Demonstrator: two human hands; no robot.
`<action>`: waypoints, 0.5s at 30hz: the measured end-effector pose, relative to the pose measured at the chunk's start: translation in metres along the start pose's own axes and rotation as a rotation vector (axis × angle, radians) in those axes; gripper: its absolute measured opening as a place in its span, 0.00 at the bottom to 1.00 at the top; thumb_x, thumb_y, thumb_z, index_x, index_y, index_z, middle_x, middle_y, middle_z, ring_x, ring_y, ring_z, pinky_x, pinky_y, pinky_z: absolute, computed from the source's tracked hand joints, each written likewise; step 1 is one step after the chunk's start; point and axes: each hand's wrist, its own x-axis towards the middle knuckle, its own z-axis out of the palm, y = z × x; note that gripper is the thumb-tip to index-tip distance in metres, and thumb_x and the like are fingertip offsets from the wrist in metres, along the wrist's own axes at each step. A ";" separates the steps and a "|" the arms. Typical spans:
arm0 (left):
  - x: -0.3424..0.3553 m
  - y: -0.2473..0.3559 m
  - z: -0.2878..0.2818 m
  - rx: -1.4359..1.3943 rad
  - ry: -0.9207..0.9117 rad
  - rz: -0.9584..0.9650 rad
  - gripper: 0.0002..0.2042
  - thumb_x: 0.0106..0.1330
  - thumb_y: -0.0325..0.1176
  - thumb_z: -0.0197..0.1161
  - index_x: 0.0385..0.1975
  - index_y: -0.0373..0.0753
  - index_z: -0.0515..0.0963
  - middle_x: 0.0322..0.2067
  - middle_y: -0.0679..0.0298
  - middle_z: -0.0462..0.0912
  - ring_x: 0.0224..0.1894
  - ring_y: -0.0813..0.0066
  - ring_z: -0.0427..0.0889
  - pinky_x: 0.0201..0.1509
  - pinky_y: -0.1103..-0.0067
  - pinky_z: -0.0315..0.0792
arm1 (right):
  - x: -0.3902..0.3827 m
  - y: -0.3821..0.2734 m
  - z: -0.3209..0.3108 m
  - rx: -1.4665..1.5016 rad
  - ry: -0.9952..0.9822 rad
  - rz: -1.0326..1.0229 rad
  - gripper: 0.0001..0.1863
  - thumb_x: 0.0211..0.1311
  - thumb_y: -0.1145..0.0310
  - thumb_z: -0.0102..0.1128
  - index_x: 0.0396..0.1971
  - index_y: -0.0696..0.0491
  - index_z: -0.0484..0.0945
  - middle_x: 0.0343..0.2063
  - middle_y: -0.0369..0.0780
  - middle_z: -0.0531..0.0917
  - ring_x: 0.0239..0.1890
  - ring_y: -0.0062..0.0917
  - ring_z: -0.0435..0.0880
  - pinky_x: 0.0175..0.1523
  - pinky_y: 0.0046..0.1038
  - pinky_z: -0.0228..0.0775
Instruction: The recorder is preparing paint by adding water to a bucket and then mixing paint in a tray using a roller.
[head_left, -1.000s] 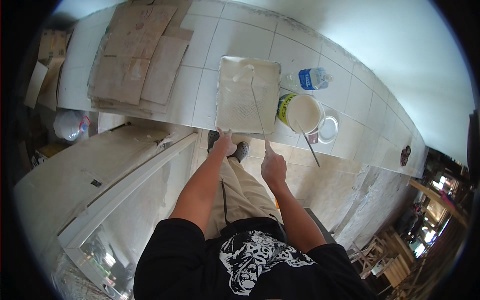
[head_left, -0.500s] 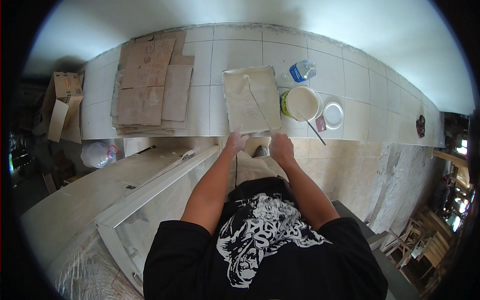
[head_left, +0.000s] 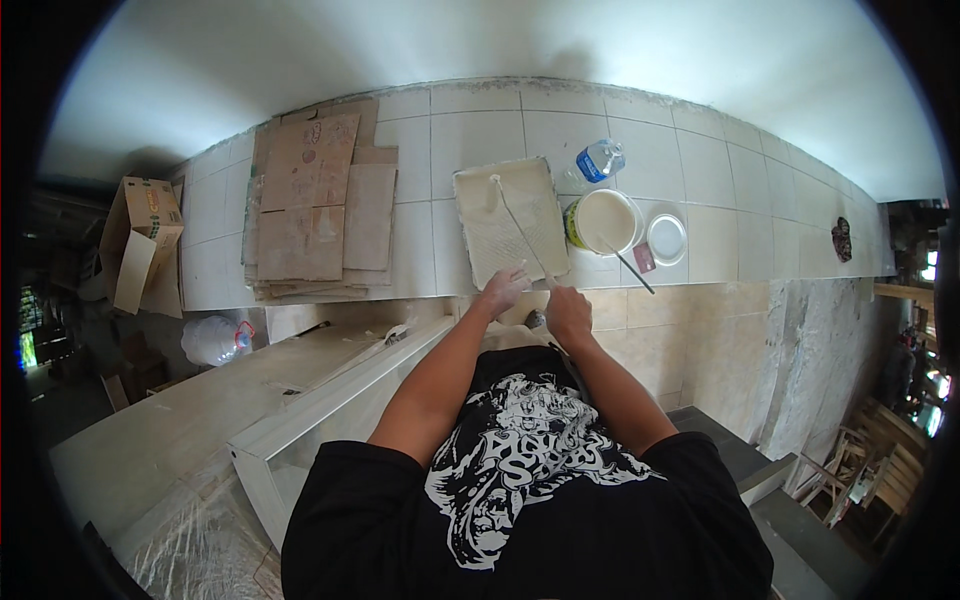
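Note:
A small paint roller (head_left: pixel 516 222) with a long thin rod lies in the paint tray (head_left: pixel 458 205), its head near the far end on cream paint. My right hand (head_left: pixel 569 315) is closed around the roller's handle, just in front of the tray's near edge. My left hand (head_left: pixel 505 290) is over the tray's near edge, its fingers stretched toward the roller's rod; whether they touch the tray is too small to tell. Right of the tray stands a bucket (head_left: pixel 639 225) of cream paint. A thin stick (head_left: pixel 634 273) leans out of it.
A clear bottle with a blue label (head_left: pixel 600 160) lies behind the bucket. Beside the bucket sit a white lid (head_left: pixel 667 238) and a small dark red piece (head_left: pixel 643 259). Flattened cardboard (head_left: pixel 303 235) and an open carton (head_left: pixel 150 235) occupy the tiled surface's left.
My left hand has moved from the tray's near rim up over its edge. My right hand keeps its hold on the roller. The whole view has shifted slightly.

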 end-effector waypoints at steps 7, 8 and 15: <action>-0.003 0.003 0.002 -0.036 -0.158 0.076 0.31 0.72 0.28 0.55 0.72 0.26 0.54 0.71 0.47 0.62 0.73 0.64 0.63 0.73 0.76 0.58 | -0.018 0.006 0.026 -0.072 -0.017 0.058 0.20 0.71 0.69 0.42 0.58 0.52 0.76 0.36 0.52 0.86 0.42 0.46 0.87 0.47 0.46 0.78; -0.003 0.004 0.004 -0.038 -0.161 0.073 0.31 0.72 0.28 0.55 0.72 0.26 0.54 0.71 0.47 0.62 0.73 0.64 0.63 0.73 0.76 0.58 | -0.021 0.004 0.025 -0.073 -0.020 0.062 0.20 0.71 0.69 0.42 0.58 0.52 0.76 0.36 0.52 0.86 0.42 0.46 0.87 0.47 0.46 0.78; -0.010 0.011 0.003 0.015 -0.186 0.069 0.32 0.70 0.26 0.55 0.72 0.26 0.53 0.72 0.49 0.60 0.74 0.66 0.61 0.75 0.77 0.54 | -0.025 -0.011 0.018 -0.003 -0.014 0.088 0.22 0.71 0.69 0.42 0.61 0.52 0.74 0.36 0.53 0.86 0.41 0.48 0.87 0.47 0.47 0.78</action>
